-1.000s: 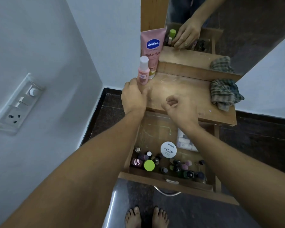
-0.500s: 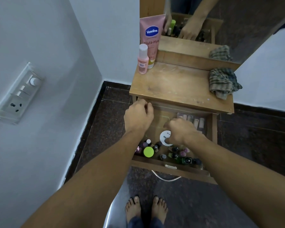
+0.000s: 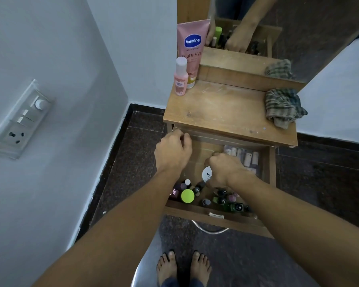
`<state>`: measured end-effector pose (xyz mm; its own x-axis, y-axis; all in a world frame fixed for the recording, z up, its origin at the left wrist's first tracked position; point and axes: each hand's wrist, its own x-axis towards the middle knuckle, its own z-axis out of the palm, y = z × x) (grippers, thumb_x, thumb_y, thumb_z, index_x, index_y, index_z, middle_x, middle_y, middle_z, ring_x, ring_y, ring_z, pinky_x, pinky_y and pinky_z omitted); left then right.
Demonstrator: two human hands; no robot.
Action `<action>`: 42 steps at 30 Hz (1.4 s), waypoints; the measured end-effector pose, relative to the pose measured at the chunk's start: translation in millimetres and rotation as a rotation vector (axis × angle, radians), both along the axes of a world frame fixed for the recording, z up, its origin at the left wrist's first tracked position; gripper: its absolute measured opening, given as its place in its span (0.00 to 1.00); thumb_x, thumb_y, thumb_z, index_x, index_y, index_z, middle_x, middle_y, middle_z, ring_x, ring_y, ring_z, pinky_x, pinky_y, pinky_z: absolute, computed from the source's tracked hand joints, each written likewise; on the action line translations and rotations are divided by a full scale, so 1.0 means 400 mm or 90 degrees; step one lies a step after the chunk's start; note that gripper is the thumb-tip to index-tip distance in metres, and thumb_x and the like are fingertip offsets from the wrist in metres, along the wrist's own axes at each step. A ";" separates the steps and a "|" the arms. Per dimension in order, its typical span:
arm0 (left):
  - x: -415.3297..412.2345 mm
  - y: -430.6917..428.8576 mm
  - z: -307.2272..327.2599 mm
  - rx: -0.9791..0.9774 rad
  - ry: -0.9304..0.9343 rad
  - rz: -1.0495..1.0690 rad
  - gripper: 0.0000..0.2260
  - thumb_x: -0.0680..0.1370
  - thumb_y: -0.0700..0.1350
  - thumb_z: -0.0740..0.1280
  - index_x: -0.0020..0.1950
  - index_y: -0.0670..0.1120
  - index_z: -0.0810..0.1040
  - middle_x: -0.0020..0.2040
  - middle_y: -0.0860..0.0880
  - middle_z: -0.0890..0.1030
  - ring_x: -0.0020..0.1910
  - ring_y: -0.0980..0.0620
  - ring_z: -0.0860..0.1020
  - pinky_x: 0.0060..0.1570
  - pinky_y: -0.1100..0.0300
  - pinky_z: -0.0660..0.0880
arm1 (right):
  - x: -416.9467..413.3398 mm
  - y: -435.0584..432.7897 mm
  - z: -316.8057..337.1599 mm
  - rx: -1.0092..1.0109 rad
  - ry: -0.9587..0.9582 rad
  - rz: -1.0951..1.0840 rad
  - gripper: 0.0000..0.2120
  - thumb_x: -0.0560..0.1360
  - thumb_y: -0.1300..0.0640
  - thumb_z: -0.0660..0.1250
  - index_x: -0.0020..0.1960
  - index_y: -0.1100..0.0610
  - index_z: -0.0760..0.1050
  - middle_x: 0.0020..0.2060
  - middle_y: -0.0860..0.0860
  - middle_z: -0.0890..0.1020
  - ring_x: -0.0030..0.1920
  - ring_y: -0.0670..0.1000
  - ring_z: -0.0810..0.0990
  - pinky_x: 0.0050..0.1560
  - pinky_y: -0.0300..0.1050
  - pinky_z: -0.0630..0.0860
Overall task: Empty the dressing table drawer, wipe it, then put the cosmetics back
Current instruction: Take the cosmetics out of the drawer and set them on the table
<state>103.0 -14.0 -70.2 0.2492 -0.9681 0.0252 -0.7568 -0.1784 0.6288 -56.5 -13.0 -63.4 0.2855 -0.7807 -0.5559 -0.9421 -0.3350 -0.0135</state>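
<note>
The wooden drawer (image 3: 216, 219) of the dressing table is pulled out. It holds several small nail polish bottles (image 3: 222, 198), a green-capped bottle (image 3: 187, 195), a white jar (image 3: 206, 174) marked "NAIL", and pale tubes (image 3: 248, 157) at the back right. My right hand (image 3: 226, 169) is curled down over the white jar, hiding most of it. My left hand (image 3: 172, 153) hovers at the drawer's back left corner with loosely curled fingers and nothing seen in it. A pink Vaseline tube (image 3: 192, 50) and a small pink bottle (image 3: 180, 78) stand on the tabletop (image 3: 226, 108).
A checked cloth (image 3: 283, 106) lies on the tabletop's right side. A mirror (image 3: 278, 27) stands behind the table. A wall with a switch panel (image 3: 19, 119) is on the left. My bare feet (image 3: 183, 266) stand on dark floor below the drawer's metal handle (image 3: 209, 229).
Both hands dropped from the tabletop into the drawer. My left hand left the small pink bottle standing on top. My right hand moved onto the white jar.
</note>
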 end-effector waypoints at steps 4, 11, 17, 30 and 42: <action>0.022 0.001 0.005 0.004 -0.006 0.024 0.13 0.83 0.52 0.60 0.47 0.45 0.79 0.47 0.46 0.83 0.45 0.42 0.81 0.42 0.54 0.70 | 0.043 -0.004 0.020 0.010 -0.109 0.002 0.31 0.68 0.51 0.72 0.71 0.47 0.75 0.67 0.51 0.75 0.69 0.55 0.74 0.59 0.50 0.78; 0.037 0.001 0.015 0.002 0.005 0.036 0.13 0.84 0.52 0.59 0.41 0.50 0.71 0.45 0.46 0.82 0.43 0.43 0.80 0.41 0.54 0.69 | 0.078 -0.020 0.071 0.100 -0.161 0.074 0.18 0.69 0.54 0.68 0.58 0.46 0.81 0.43 0.40 0.78 0.54 0.49 0.79 0.54 0.45 0.78; 0.033 -0.001 0.017 0.005 0.005 0.040 0.14 0.84 0.53 0.58 0.41 0.49 0.70 0.44 0.47 0.82 0.41 0.45 0.77 0.41 0.54 0.66 | 0.098 -0.019 0.054 0.119 -0.143 0.166 0.09 0.65 0.51 0.69 0.45 0.45 0.81 0.39 0.39 0.83 0.45 0.48 0.81 0.50 0.49 0.80; 0.042 -0.009 0.023 0.011 0.027 0.051 0.14 0.84 0.51 0.57 0.42 0.47 0.71 0.44 0.47 0.81 0.42 0.42 0.79 0.43 0.50 0.73 | 0.102 -0.028 0.045 0.157 -0.176 0.180 0.13 0.68 0.55 0.72 0.52 0.47 0.81 0.45 0.40 0.82 0.47 0.48 0.80 0.48 0.45 0.80; 0.049 -0.012 0.017 0.009 0.024 0.043 0.13 0.84 0.51 0.56 0.42 0.48 0.71 0.43 0.47 0.80 0.42 0.44 0.79 0.42 0.50 0.73 | 0.110 -0.035 0.038 0.082 -0.216 0.200 0.06 0.68 0.52 0.71 0.44 0.49 0.83 0.38 0.44 0.84 0.40 0.49 0.81 0.42 0.49 0.81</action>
